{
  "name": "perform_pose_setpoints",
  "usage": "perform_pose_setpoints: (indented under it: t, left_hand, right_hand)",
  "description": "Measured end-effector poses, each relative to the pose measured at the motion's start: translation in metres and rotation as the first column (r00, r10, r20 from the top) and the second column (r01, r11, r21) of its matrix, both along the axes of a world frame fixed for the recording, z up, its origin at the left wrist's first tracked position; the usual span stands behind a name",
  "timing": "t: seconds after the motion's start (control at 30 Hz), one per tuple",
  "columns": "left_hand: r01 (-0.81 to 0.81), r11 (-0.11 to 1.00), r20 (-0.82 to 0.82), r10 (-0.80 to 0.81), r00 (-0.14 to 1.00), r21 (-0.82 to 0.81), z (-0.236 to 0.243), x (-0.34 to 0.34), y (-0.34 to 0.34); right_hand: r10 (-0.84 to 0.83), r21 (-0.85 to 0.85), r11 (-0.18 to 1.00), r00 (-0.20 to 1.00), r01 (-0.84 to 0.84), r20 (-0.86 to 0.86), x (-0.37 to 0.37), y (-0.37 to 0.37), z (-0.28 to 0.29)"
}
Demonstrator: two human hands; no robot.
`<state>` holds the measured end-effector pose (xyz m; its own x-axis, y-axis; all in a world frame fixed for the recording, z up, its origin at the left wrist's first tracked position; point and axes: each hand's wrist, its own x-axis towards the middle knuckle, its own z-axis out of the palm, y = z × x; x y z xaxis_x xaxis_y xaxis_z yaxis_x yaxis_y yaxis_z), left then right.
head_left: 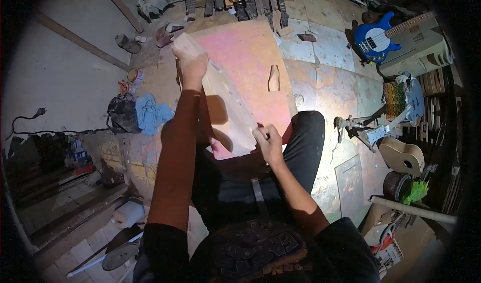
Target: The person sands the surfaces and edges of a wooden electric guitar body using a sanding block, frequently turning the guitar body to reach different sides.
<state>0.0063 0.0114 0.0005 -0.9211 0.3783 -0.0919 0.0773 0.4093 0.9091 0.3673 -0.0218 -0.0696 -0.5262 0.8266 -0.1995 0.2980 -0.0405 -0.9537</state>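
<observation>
Head view: you're gripping the far end of a pale wooden guitar neck blank with your left hand, fingers wrapped tight around it, arm stretched straight out. Your right hand is pinching the near end of that same blank, fingers curled closed on it just above your knee. The blank is hanging in the air between your hands, tilted, running from far-left down to near-right, above the pink board lying on the floor.

Beyond the blank, a small wooden cut-out is resting on that board. Left of the blank, a blue cloth and a dark bag are sitting on the floor. Farther out past the blank, a row of dark guitar necks is lined up; off to its right, a blue electric bass is lying on a pale case.

Watch it: your near grip looks like fingertips only, so the blank could twist or slip down onto your knee. Swing the far end and it could knock the row of necks.
</observation>
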Motion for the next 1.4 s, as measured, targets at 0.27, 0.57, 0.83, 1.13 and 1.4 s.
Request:
perform_pose_setpoints:
  t: [0.27,0.57,0.83,1.13,1.4]
  left_hand:
    - [-0.013,0.999,-0.056,0.012,0.998,-0.030,-0.014,-0.016,-0.009]
    - [-0.005,0.999,-0.031,0.004,0.999,-0.031,-0.002,-0.008,-0.004]
    - [-0.012,0.999,0.020,0.011,1.000,0.050,0.004,-0.001,-0.002]
    - [-0.065,0.998,0.027,0.065,0.997,-0.021,-0.001,-0.005,0.007]
    - [-0.074,0.997,-0.048,0.075,0.996,0.013,-0.014,0.002,0.015]
  right_hand:
    - [-0.030,-0.077,0.997,0.999,0.028,-0.029,-0.029,0.002,0.010]
    - [-0.005,-0.008,1.000,1.000,0.005,-0.016,-0.027,0.007,0.013]
    - [0.043,0.044,0.998,0.999,-0.043,-0.004,-0.028,0.012,0.002]
    - [0.017,-0.032,0.999,1.000,-0.017,-0.015,-0.032,0.017,0.011]
    - [0.018,-0.051,0.999,1.000,-0.018,-0.008,-0.024,0.024,0.004]
